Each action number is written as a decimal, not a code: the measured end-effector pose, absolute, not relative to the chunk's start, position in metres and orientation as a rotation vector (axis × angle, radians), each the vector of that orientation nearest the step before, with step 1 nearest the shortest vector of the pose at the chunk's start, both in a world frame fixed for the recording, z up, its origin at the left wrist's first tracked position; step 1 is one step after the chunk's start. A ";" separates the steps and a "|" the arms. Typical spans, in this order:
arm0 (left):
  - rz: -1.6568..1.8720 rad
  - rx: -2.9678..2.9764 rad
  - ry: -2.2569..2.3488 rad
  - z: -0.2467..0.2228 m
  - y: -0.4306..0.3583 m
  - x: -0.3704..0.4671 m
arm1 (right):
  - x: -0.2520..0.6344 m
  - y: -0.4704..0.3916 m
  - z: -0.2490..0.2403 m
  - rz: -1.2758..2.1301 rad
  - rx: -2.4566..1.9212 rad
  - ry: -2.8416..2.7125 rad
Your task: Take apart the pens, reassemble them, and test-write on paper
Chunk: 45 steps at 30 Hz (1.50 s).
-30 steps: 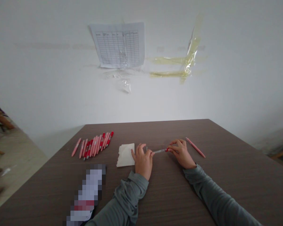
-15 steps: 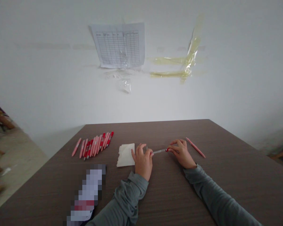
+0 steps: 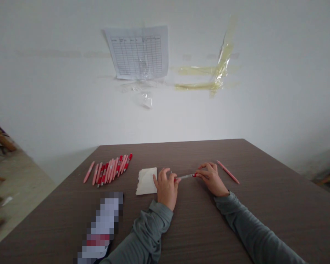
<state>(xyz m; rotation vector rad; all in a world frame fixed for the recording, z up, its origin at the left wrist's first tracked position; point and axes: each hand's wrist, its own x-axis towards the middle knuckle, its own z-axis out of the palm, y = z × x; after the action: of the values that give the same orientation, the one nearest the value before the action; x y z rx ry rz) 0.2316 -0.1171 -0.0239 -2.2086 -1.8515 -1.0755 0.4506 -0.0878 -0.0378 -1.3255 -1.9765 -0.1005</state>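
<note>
Between my two hands, just above the table, lies a red pen point(image 3: 187, 176) with a clear middle section. My left hand point(image 3: 167, 189) pinches its left end between thumb and fingertips, close to the right edge of a cream paper pad point(image 3: 147, 181). The pen's red right end is gripped by the thumb and fingers of my right hand point(image 3: 212, 179). A pink pen point(image 3: 228, 172) rests at a slant just right of that hand. At the left, several pink and red pens point(image 3: 109, 170) lie side by side in a row.
A blurred-out long object point(image 3: 101, 223) lies at the front left of the dark wooden table point(image 3: 198, 227). On the wall behind hang a printed grid sheet point(image 3: 139, 53) and strips of yellowish tape point(image 3: 196, 86).
A little more red shows at the pen's left end by my left fingertips. Both hands otherwise stay in almost the same place.
</note>
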 end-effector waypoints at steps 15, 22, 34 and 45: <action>-1.051 -2.186 -1.845 -0.023 -0.117 0.232 | 0.450 -0.088 -0.038 -0.099 -1.318 -1.979; -1.070 -2.202 -1.825 -0.025 -0.116 0.230 | 0.452 -0.088 -0.037 -0.115 -1.311 -1.978; -1.055 -2.247 -1.816 -0.022 -0.118 0.230 | 0.451 -0.089 -0.035 -0.109 -1.332 -1.966; -1.062 -2.204 -1.865 -0.020 -0.119 0.228 | 0.455 -0.087 -0.036 -0.115 -1.341 -1.968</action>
<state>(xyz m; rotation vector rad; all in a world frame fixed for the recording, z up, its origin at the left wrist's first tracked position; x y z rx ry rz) 0.2275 -0.1188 -0.0196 -2.2040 -1.8649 -1.0622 0.4555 -0.0867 -0.0361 -1.3414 -1.9676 -0.1145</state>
